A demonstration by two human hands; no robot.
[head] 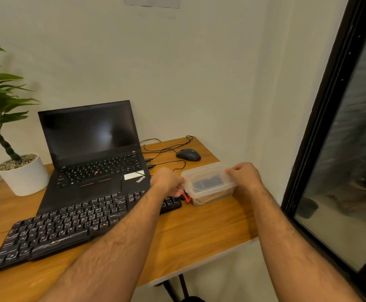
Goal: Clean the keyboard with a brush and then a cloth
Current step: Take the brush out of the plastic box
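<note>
Two bare arms reach out over the wooden worktop (199,232). The black keyboard (68,225) lies along the worktop's near left edge, in front of a big open laptop (95,149). A white plant pot (25,175) sits by the left edge. Near the right edge is a clear plastic box (210,188) with its lid on. The left hand (166,182) fingers pinch its left rim. The right hand (243,175) fingers grip its right rim. A mouse (188,154) rests at the far right corner.
</note>
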